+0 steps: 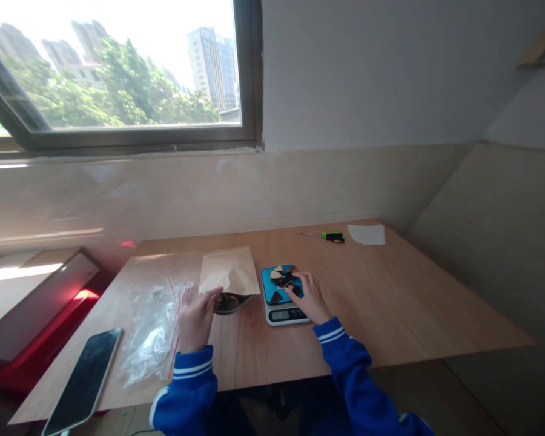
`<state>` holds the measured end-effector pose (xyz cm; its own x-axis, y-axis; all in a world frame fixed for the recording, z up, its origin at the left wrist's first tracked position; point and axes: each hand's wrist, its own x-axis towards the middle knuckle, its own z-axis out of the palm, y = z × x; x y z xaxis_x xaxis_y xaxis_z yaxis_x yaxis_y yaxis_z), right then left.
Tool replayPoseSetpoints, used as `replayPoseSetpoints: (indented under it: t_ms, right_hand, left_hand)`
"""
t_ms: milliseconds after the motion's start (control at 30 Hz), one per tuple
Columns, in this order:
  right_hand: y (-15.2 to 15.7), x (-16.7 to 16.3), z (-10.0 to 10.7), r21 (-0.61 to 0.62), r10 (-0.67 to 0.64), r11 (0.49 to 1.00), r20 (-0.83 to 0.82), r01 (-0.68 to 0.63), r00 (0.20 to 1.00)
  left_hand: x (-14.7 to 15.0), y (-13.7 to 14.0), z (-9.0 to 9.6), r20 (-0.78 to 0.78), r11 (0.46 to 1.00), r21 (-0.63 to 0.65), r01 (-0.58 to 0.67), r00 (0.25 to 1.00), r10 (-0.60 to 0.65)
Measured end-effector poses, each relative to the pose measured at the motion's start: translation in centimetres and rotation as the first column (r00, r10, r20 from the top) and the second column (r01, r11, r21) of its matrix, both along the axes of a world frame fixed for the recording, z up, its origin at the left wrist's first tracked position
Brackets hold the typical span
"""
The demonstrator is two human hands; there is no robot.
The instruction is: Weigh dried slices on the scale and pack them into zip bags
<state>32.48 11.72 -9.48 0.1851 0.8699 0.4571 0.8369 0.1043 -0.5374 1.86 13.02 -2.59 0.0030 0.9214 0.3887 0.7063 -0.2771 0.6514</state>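
My left hand [198,320] pinches the edge of a brown paper bag [229,266] that lies on the table, its mouth towards me and its dark inside showing. Right of the bag stands a small digital kitchen scale [272,317] with a blue top and a white base. Dark and pale dried slices [280,280], perhaps dried mushroom, are heaped on the scale. Over their right side is my right hand [313,298], thumb and fingers closed about some of the slices. The display is lit, but its figures are too small to read.
Clear zip bags [152,333] with red strips lie left of my left hand. A phone or tablet [85,378] overlaps the table's left edge. Screwdrivers [331,237] and a white paper sheet [367,235] lie at the back right of the wooden table [404,297].
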Motion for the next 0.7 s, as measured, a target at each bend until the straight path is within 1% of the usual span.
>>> replayPoseSetpoints:
  t_ms: [167, 267, 333, 433, 500, 567, 633, 700]
  right_hand:
    - [-0.5, -0.7, -0.6, -0.116, -0.102, 0.987, 0.075, 0.11, 0.992]
    - [-0.6, -0.7, -0.8, -0.133, -0.125, 0.982, 0.065, 0.132, 0.99]
    - [-0.6, -0.6, -1.0, -0.138, -0.135, 0.98, 0.057, 0.142, 0.989]
    - [-0.7, -0.5, -1.1, -0.132, -0.141, 0.98, 0.047, 0.146, 0.989]
    - [-0.8, -0.5, -1.2, -0.124, -0.14, 0.982, 0.041, 0.144, 0.989]
    - [-0.8, -0.5, -1.3, -0.118, -0.139, 0.983, 0.036, 0.142, 0.99]
    - [-0.8, -0.5, -1.3, -0.112, -0.14, 0.983, 0.03, 0.142, 0.99]
    - [-0.8, -0.5, -1.4, -0.106, -0.141, 0.984, 0.025, 0.143, 0.99]
  left_hand:
    - [0.7, -1.3, 4.3, 0.068, 0.991, 0.134, -0.011, 0.998, 0.002]
    - [0.8, -2.5, 6.1, 0.142, 0.986, 0.168, 0.005, 0.989, -0.03]
    - [0.7, -3.2, 6.5, 0.191, 0.988, 0.155, 0.019, 0.98, -0.049]
    - [0.2, -3.8, 6.2, 0.223, 0.986, 0.158, 0.053, 0.971, -0.088]
    - [0.0, -4.0, 5.9, 0.182, 0.977, 0.198, 0.084, 0.976, -0.121]
    - [0.0, -4.0, 5.8, 0.108, 0.966, 0.231, 0.112, 0.984, -0.14]
    - [0.1, -4.1, 5.9, 0.037, 0.966, 0.224, 0.131, 0.989, -0.143]
    - [0.3, -4.2, 6.2, -0.029, 0.973, 0.187, 0.132, 0.991, -0.129]
